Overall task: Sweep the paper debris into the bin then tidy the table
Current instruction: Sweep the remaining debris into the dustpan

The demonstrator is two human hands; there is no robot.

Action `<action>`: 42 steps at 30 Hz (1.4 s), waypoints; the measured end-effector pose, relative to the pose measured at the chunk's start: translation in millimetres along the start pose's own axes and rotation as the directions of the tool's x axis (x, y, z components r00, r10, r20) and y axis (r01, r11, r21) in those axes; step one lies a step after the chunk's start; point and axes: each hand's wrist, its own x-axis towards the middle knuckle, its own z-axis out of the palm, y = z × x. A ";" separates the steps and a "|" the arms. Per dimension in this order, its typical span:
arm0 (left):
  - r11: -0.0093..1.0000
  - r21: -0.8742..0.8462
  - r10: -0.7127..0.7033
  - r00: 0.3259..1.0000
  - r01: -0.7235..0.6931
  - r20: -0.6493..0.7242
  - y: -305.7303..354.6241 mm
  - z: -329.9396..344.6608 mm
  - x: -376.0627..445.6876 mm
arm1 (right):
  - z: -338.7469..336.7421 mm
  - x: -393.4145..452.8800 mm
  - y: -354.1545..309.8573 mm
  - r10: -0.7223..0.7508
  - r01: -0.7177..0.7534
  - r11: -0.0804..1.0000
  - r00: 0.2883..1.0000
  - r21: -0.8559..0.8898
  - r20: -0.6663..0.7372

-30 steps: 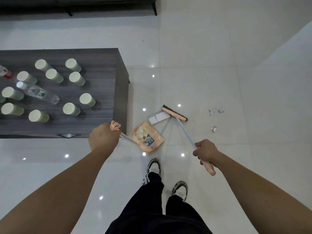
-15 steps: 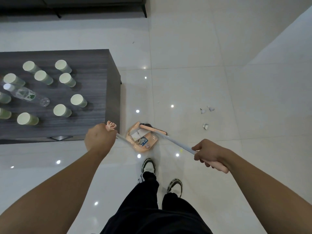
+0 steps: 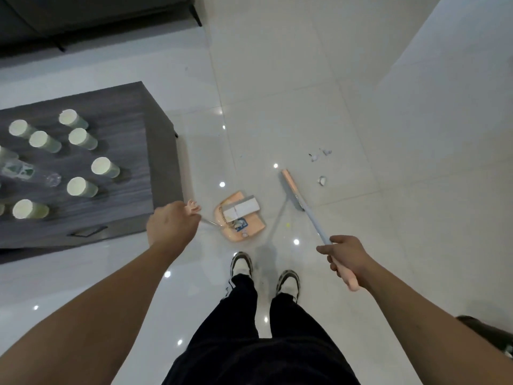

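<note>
My left hand (image 3: 170, 226) grips the long handle of an orange dustpan (image 3: 249, 226) that rests on the white floor by the table's corner. A folded white paper (image 3: 241, 210) and small scraps lie in the pan. My right hand (image 3: 347, 255) holds the grey-and-pink handle of a broom; its orange head (image 3: 291, 190) stands on the floor to the right of the pan, apart from it. Small paper scraps (image 3: 322, 180) lie just right of the broom head, and more scraps (image 3: 319, 155) lie a little farther away.
A dark wooden table (image 3: 133, 173) at the left carries several pale green paper cups (image 3: 104, 167) and a clear plastic bottle (image 3: 25, 172) lying on its side. A dark sofa base (image 3: 97, 15) runs along the far wall. My feet (image 3: 241, 263) stand just behind the pan.
The broom head swept the white paper into the dustpan, then swung out to the right, toward the scraps. The dustpan stayed by the table's corner.
</note>
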 end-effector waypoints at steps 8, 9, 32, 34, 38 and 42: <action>0.995 0.030 0.092 0.994 -0.094 0.056 36.5 28.3 3.5 | 15.1 -22.0 56.4 0.106 -0.107 0.976 0.994 0.189 0.019; 0.995 0.039 0.092 0.995 -0.093 0.047 38.4 28.4 7.0 | 16.9 -23.4 56.8 0.116 -0.124 0.965 0.992 0.231 0.047; 0.993 -0.090 0.078 0.997 -0.077 0.013 23.4 14.1 25.7 | 27.7 -39.0 25.5 0.109 -0.101 0.935 0.994 0.341 -0.004; 0.991 -0.118 0.068 0.998 -0.067 0.009 27.0 7.8 32.1 | 29.4 -42.4 11.6 0.096 -0.087 0.941 0.995 0.326 -0.012; 0.984 -0.170 0.047 0.999 -0.044 0.018 28.9 -8.5 52.5 | 33.8 -45.7 -17.8 0.057 -0.041 0.950 0.998 0.311 -0.042; 0.986 -0.147 0.081 0.997 -0.081 -0.007 27.7 -27.2 86.8 | 35.9 -40.2 -45.4 0.028 0.016 0.939 0.992 0.344 -0.124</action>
